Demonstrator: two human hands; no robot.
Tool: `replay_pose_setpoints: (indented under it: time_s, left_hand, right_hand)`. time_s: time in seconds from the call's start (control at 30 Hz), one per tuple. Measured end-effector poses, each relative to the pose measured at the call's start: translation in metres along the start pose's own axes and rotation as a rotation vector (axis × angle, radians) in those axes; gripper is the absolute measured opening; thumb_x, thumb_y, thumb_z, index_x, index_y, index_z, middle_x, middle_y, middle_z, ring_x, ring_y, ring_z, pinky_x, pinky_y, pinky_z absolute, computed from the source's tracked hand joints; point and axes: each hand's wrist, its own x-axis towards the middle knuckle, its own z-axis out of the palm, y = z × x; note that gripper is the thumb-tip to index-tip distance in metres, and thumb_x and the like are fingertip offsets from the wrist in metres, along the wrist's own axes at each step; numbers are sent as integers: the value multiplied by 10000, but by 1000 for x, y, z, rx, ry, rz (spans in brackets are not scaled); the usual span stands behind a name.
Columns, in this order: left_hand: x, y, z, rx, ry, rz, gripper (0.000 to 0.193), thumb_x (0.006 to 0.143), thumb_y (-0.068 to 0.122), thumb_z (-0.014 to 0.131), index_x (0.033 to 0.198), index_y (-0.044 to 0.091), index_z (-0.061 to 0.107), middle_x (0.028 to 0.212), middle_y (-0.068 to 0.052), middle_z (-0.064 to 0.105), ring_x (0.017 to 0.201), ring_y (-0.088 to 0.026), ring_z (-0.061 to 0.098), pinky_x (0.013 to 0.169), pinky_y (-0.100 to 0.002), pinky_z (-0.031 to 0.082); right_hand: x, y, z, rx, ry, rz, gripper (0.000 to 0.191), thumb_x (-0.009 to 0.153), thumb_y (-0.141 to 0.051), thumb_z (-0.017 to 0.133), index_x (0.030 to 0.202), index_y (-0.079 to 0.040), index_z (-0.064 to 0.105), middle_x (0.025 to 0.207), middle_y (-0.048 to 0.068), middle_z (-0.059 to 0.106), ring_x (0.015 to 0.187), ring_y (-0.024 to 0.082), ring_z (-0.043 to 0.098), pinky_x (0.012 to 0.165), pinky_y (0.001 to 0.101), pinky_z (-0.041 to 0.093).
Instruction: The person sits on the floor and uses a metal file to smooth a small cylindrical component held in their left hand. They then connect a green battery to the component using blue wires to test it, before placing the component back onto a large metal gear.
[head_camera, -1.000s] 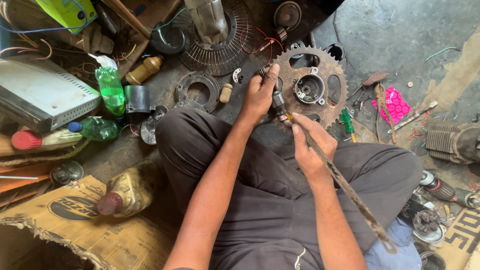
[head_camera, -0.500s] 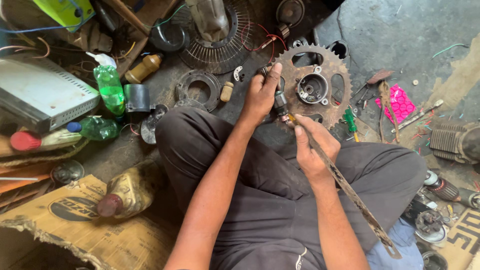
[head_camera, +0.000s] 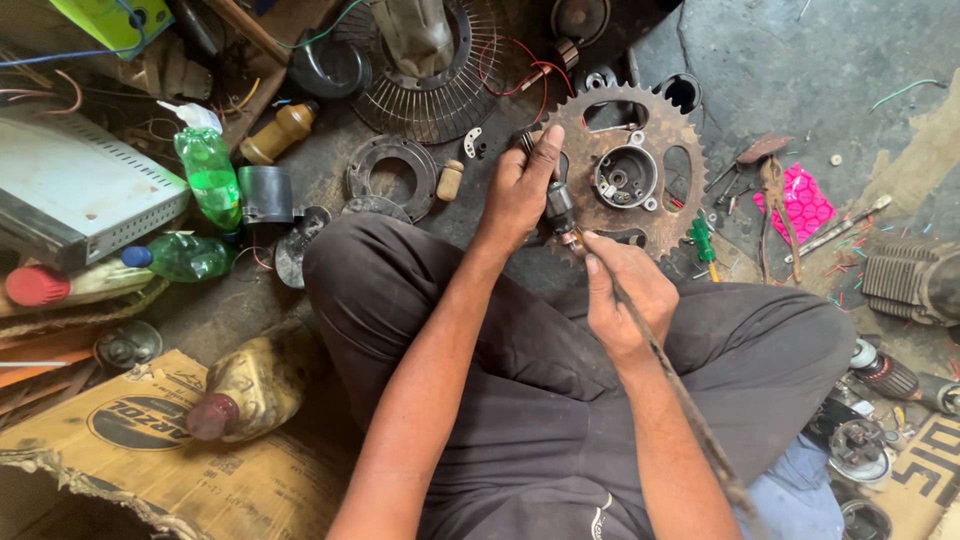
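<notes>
A person was seen from above, seated cross-legged on a cluttered workshop floor. A small dark cylindrical motor part (head_camera: 559, 208) was gripped in the closed left hand (head_camera: 520, 190), held just above the knees and in front of a rusty toothed sprocket (head_camera: 660, 150) that lay on the concrete. A long thin rod (head_camera: 680, 400) was pinched in the closed right hand (head_camera: 625, 295), its tip set against the lower end of the part. A green plastic bottle (head_camera: 208, 175) and a wire fan guard (head_camera: 440, 95) were seen to the left, well apart from the hands.
</notes>
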Motion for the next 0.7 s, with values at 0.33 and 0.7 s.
replay_pose_setpoints:
  time_s: [0.33,0.7]
  left_hand:
    - [-2,-1,-1,52,2,40,450,1063,427,578,774,82,570,718,72,506,686,-50,456,624,-272,389]
    - [-10,19,-4,414,-31,284,438,1094,389,508,856,26,564,741,-104,579,682,-189,541,680,-347,478]
  right_hand:
    - [-24,-5,-36,-89,-140,31,151,942,-1,693,1091,-25,709,953,157,725,951,289,716,878,361,553]
    - [-20,2,-31,210,13,263,209,1043,-47,634,1223,50,673,1051,131,762,964,149,716,883,268,548]
